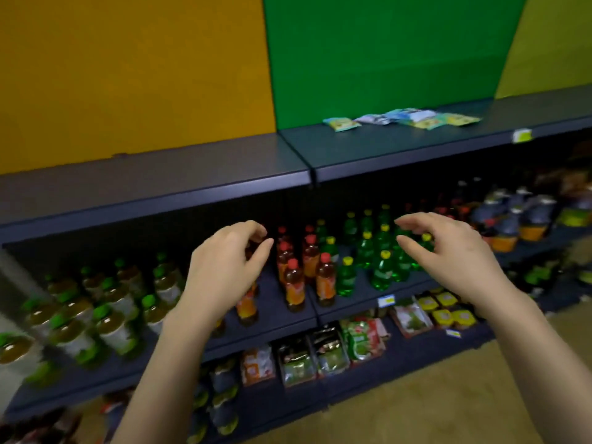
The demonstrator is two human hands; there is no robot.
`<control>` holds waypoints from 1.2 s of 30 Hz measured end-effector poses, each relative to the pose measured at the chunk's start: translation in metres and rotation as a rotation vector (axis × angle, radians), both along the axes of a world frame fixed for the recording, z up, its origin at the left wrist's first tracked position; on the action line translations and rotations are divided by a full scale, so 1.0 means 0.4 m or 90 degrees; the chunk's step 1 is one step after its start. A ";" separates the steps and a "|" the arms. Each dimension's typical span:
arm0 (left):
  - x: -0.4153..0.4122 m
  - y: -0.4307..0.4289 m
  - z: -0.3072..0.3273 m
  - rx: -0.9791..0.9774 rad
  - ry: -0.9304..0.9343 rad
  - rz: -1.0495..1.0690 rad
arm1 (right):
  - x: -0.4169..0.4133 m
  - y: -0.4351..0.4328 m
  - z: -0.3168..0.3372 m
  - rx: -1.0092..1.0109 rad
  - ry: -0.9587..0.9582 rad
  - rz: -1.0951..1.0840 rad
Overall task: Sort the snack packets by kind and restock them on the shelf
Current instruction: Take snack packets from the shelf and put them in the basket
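Observation:
Several small snack packets (402, 118), green-yellow and white-blue, lie flat in a loose row on the dark top shelf (368, 145), to the right of its seam. My left hand (226, 265) is raised in front of the bottle shelf, fingers curled loosely, holding nothing. My right hand (448, 251) hovers to the right at the same height, fingers spread and pointing left, also holding nothing. Both hands are well below the packets and apart from them.
The shelf below holds green-capped tea bottles (105, 312), red-capped orange bottles (294, 280) and green soda bottles (381, 264). Lower shelves carry bagged goods (323, 354) and yellow-lidded jars (448, 312). Orange, green and yellow wall panels rise behind. Tan floor lies at lower right.

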State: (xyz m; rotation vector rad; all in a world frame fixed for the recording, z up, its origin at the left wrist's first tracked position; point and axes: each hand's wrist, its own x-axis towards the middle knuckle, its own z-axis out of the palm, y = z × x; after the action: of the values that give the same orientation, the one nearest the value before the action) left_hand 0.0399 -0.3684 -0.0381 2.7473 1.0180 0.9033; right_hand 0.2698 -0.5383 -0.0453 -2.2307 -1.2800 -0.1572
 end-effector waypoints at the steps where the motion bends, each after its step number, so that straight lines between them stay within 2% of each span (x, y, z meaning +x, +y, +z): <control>1: 0.059 -0.014 0.002 0.002 -0.003 -0.018 | 0.045 -0.027 0.005 -0.009 -0.002 -0.016; 9: 0.445 -0.094 0.006 -0.019 -0.040 -0.008 | 0.369 -0.115 0.022 -0.023 0.016 -0.034; 18: 0.696 -0.009 0.075 -0.001 -0.051 0.057 | 0.613 0.055 0.090 0.027 0.035 0.060; 30: 0.967 0.357 0.130 -0.032 0.030 0.164 | 0.876 0.463 0.152 -0.001 0.064 0.161; 36: 1.115 0.583 0.196 -0.072 0.060 0.164 | 1.042 0.708 0.200 -0.094 0.030 0.184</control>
State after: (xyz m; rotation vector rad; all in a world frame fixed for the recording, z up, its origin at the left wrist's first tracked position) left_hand 0.4860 -0.1353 0.0403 2.6283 1.4180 0.7242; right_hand 0.6866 -0.2550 0.0347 -2.1241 -1.6147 0.1016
